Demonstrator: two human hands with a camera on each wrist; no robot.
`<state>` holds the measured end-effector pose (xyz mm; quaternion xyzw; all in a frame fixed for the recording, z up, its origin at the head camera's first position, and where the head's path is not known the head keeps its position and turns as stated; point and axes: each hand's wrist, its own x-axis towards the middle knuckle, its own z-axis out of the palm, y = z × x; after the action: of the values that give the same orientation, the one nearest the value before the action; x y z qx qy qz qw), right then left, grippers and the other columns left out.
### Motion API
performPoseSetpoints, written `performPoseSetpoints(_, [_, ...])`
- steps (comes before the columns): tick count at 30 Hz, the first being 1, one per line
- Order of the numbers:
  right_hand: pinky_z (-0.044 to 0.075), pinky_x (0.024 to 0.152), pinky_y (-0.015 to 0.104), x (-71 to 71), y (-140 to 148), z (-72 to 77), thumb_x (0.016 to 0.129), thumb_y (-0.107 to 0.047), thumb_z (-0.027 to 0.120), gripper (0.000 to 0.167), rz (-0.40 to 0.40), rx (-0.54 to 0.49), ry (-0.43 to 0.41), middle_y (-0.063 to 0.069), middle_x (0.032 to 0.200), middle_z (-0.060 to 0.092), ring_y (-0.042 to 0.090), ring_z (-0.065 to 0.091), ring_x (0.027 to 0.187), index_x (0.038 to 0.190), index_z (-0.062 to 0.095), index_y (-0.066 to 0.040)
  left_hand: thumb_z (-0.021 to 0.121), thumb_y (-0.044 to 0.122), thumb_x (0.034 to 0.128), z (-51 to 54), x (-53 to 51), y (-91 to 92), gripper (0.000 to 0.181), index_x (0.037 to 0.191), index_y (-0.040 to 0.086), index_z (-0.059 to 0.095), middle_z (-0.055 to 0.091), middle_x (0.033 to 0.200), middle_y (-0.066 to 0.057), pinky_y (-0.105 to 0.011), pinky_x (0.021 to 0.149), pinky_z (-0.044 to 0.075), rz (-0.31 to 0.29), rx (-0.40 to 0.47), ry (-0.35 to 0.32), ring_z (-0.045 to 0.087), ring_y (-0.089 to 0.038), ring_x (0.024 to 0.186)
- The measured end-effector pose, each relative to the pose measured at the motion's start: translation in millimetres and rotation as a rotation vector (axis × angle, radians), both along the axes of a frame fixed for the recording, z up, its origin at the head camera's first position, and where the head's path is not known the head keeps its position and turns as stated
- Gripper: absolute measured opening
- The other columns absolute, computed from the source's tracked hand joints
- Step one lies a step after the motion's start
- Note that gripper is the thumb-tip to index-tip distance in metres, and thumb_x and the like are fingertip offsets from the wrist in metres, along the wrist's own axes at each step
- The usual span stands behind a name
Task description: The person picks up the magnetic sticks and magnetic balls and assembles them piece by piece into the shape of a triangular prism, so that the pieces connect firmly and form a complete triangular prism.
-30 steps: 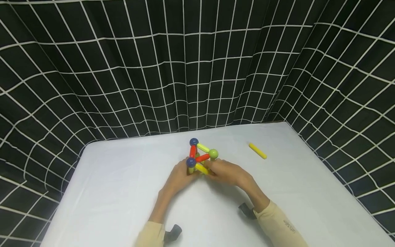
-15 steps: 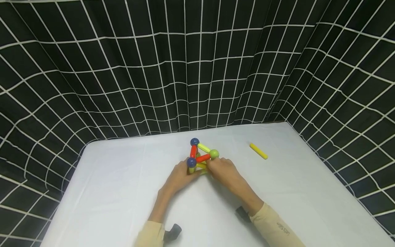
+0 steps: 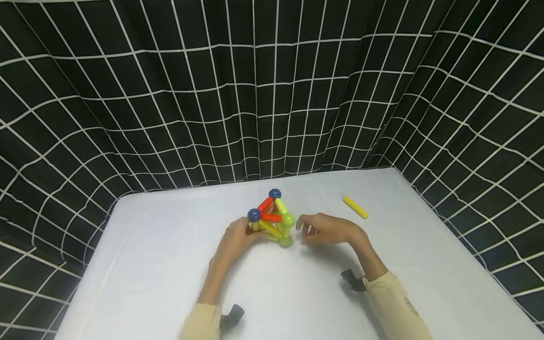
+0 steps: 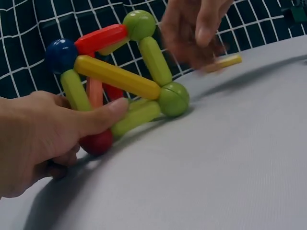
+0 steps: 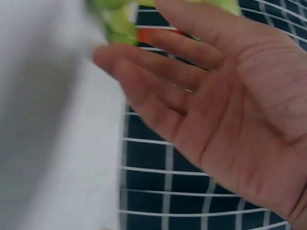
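Observation:
A frame of rods and balls (image 3: 271, 217), shaped like a box with triangular ends, stands on the white table. Red rods join its upper balls, two blue and one green. A longer yellow rod (image 4: 117, 77) slants from a blue ball (image 4: 61, 56) down to a low green ball (image 4: 173, 99). My left hand (image 3: 236, 240) grips the frame's lower left corner, its thumb across a green rod just above a red ball (image 4: 97, 142). Apart from the frame on its right, my right hand (image 3: 329, 230) has relaxed, slightly bent fingers and holds nothing; its palm (image 5: 230, 105) is bare.
A loose yellow rod (image 3: 355, 207) lies on the table (image 3: 170, 245), beyond my right hand. Dark curtains (image 3: 221, 104) with a white grid surround the table's back and sides. Each sleeve carries a dark wrist-worn device (image 3: 352, 280).
My right hand has let go of the frame and drawn back to the right. The frame has turned, bringing its green-ball edge toward the front. My left hand keeps its grip.

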<state>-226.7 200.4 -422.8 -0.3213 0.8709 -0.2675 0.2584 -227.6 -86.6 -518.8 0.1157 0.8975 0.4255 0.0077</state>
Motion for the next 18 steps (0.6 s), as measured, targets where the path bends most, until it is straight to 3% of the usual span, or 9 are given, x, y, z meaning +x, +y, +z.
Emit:
performPoseSetpoints(2, [0.060,0.093,0.037,-2.3,-2.0,-6.5,0.097,-0.018,0.074,0.037,-0.011,-0.003,0.012,0.013,0.122,0.073,0.025,0.072,0.107,0.129,0.062,-0.006,0.089,0.038,0.0805,-0.8,-0.8,-1.7,0.052,0.121,0.015,0.066,0.060,0.087,-0.002,-0.026,0.068,0.045,0.000,0.001,0.016,0.053,-0.014,0.077])
performPoseSetpoints(6, [0.058,0.099,0.037,-1.1,-9.3,-17.0,0.093,-0.016,0.078,0.053,0.058,0.009,-0.090,0.011,0.134,0.067,0.026,0.066,0.115,0.142,0.057,-0.010,0.094,0.035,0.0754,-7.4,-4.1,-1.7,0.095,0.154,0.017,0.044,0.066,0.116,-0.001,-0.030,0.091,0.056,-0.131,0.092,-0.014,0.063,-0.013,0.099])
performPoseSetpoints(9, [0.056,0.099,0.029,1.4,-9.7,-17.1,0.093,-0.016,0.078,0.065,0.151,0.025,-0.162,0.007,0.147,0.059,0.023,0.060,0.122,0.152,0.050,-0.014,0.096,0.039,0.0722,-11.4,-5.2,-0.5,0.113,0.163,0.023,0.030,0.064,0.136,0.002,-0.037,0.106,0.054,-0.221,0.151,-0.079,0.063,-0.013,0.119])
performPoseSetpoints(12, [0.054,0.098,0.024,1.6,1.5,-8.2,0.097,-0.018,0.073,0.056,0.192,0.003,-0.215,0.005,0.150,0.059,0.021,0.062,0.125,0.150,0.054,-0.015,0.094,0.047,0.0727,-12.9,-5.0,0.3,0.117,0.165,0.030,0.025,0.060,0.145,0.007,-0.041,0.111,0.051,-0.250,0.151,-0.117,0.061,-0.013,0.126])
performPoseSetpoints(16, [0.059,0.086,0.029,-2.5,36.1,9.0,0.103,-0.017,0.063,0.026,0.101,-0.094,-0.185,0.015,0.119,0.074,0.029,0.072,0.102,0.125,0.068,-0.005,0.091,0.048,0.0763,-13.2,-5.6,0.9,0.115,0.165,0.039,0.019,0.058,0.148,0.011,-0.040,0.113,0.051,-0.271,0.158,-0.122,0.060,-0.010,0.128])
performPoseSetpoints(18, [0.060,0.084,0.035,-5.6,54.8,12.9,0.104,-0.013,0.061,0.023,-0.007,-0.116,-0.055,0.020,0.113,0.074,0.035,0.071,0.097,0.120,0.069,0.000,0.091,0.044,0.0784,-13.4,-6.4,2.3,0.114,0.165,0.041,0.017,0.058,0.148,0.010,-0.040,0.112,0.051,-0.279,0.170,-0.103,0.060,-0.009,0.129])
